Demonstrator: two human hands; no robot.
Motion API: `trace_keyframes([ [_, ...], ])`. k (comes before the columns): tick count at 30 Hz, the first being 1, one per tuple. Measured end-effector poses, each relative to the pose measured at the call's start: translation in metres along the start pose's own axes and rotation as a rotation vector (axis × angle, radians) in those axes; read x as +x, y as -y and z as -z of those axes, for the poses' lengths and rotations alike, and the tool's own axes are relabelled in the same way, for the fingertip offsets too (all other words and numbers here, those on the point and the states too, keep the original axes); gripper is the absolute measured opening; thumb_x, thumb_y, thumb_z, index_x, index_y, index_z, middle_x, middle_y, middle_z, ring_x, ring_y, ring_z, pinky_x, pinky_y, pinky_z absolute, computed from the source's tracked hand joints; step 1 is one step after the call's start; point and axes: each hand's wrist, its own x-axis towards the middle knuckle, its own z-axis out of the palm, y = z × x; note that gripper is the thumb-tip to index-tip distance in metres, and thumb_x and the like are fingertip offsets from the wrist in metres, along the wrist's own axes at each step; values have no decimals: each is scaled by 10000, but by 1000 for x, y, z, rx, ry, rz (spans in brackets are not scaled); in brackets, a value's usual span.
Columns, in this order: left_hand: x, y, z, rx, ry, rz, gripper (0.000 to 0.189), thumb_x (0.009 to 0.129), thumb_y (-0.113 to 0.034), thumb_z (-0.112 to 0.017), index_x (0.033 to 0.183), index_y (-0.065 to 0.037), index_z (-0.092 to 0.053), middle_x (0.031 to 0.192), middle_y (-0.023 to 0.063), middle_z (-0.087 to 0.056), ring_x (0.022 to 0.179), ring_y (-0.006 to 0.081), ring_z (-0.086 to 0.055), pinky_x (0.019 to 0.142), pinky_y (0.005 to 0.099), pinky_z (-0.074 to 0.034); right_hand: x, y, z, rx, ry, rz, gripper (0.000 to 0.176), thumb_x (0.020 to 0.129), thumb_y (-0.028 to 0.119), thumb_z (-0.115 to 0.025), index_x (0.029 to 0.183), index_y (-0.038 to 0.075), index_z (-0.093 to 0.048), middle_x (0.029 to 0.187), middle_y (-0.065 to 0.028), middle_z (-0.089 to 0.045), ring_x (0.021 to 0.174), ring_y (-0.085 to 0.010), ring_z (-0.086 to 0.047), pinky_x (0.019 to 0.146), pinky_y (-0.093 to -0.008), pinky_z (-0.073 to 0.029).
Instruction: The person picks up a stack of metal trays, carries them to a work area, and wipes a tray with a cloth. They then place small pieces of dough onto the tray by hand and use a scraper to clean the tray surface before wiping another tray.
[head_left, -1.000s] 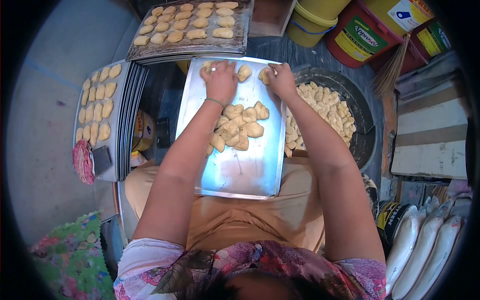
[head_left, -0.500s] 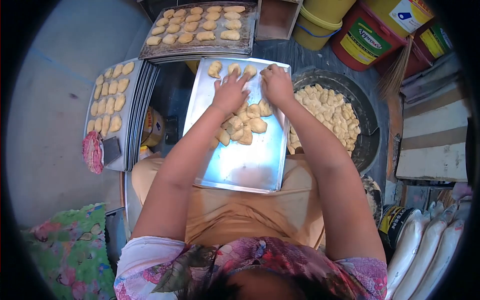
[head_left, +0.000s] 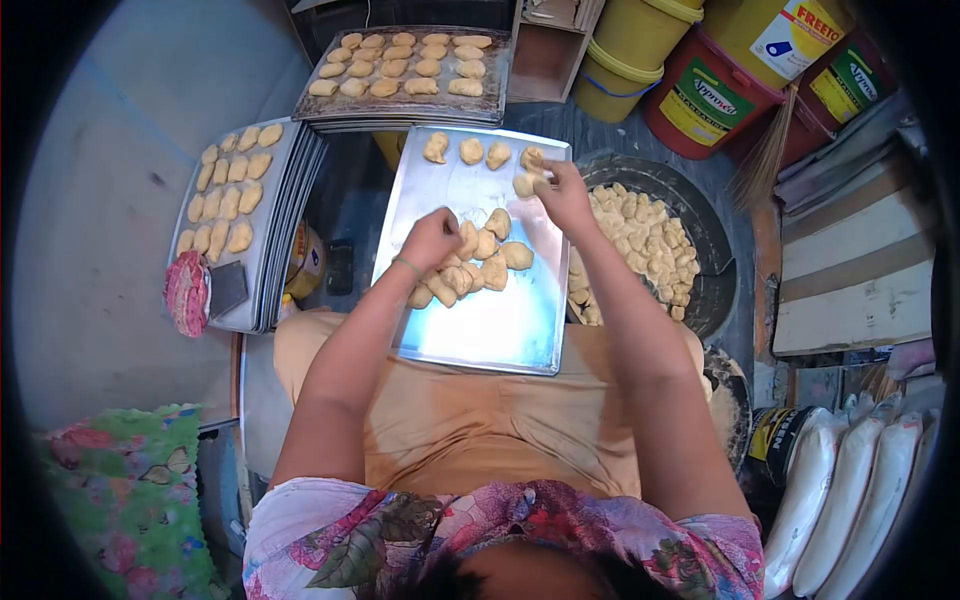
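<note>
A shiny metal tray point(head_left: 490, 330) rests on my lap. Three dough pieces point(head_left: 470, 151) lie in a row along its far edge, and a heap of dough pieces point(head_left: 475, 262) sits in its middle. My left hand point(head_left: 430, 238) is curled over the left side of the heap, fingers closed on a piece there. My right hand point(head_left: 562, 190) is at the tray's far right corner, pinching a dough piece point(head_left: 523, 184) just below the row's right end.
A dark round pan point(head_left: 700, 215) full of dough pieces sits to the right. A filled tray point(head_left: 400, 100) lies beyond, and a stack of trays point(head_left: 275, 215) with dough on top is at left. Buckets point(head_left: 700, 90) and sacks point(head_left: 850, 490) crowd the right.
My left hand drew back from the far row to the heap. My right hand stayed near the far right corner and now holds a piece. The row has three pieces.
</note>
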Motion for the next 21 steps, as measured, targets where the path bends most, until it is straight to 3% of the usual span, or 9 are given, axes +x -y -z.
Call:
trace_keyframes([
  [1,2,-2,1,-58,-85,16,259,732,-50,-682,976,-16,-599,747,67,-597,699,154,-573,662,289,-482,3,9,-10,49,-137,83,332,741,66,-624,1068,46,-677,1063,-175,-616,965,-295,-606,836,-342,-495],
  [2,5,-5,5,-112,-168,33,255,737,-43,-671,980,-16,-600,752,68,-601,702,152,-580,654,288,-482,6,22,-23,20,-217,157,313,798,36,-604,1107,32,-656,1082,-132,-597,951,-230,-598,811,-328,-508],
  [5,26,0,23,-154,-362,29,315,750,-38,-614,1064,-30,-603,826,117,-642,754,212,-641,683,317,-509,4,43,-70,-9,-311,259,290,789,25,-565,1065,33,-655,1046,-176,-579,977,-327,-587,860,-376,-482],
  [8,46,20,42,120,-361,-99,356,755,-61,-617,1110,-46,-629,917,166,-644,839,310,-636,773,364,-512,-7,9,-118,-422,172,143,276,791,61,-589,1060,65,-652,1043,-155,-573,975,-327,-572,856,-396,-465],
  [11,55,32,45,297,-263,-155,373,763,-89,-640,1133,-44,-635,982,190,-633,899,349,-620,823,391,-500,-15,35,-101,-402,124,125,292,790,106,-612,1080,94,-646,1084,-128,-566,983,-311,-557,836,-410,-454],
  [12,52,24,44,319,-265,-191,383,766,-100,-650,1143,-38,-633,990,193,-632,902,346,-621,827,392,-497,-18,44,-89,-447,12,142,320,780,136,-634,1099,111,-642,1081,-117,-570,1008,-297,-550,809,-415,-446],
  [15,53,28,33,307,-365,-205,389,776,-141,-667,1150,-37,-631,1038,198,-615,929,362,-607,840,396,-490,-29,46,-58,-498,110,-161,427,718,246,-726,1111,101,-650,1054,-123,-589,1060,-298,-554,895,-422,-456],
  [18,64,34,27,230,-470,-211,386,786,-184,-674,1147,-54,-632,1099,187,-597,1010,353,-578,884,414,-462,-35,4,-54,-200,334,-352,444,713,214,-725,1124,70,-643,1030,-135,-615,966,-284,-615,871,-383,-494],
  [21,58,22,19,415,-604,-334,363,789,-182,-664,1139,-88,-635,1143,141,-582,1098,309,-535,958,452,-390,-22,15,-50,126,92,-444,421,726,155,-703,1123,33,-635,953,-140,-640,792,-247,-652,747,-329,-535],
])
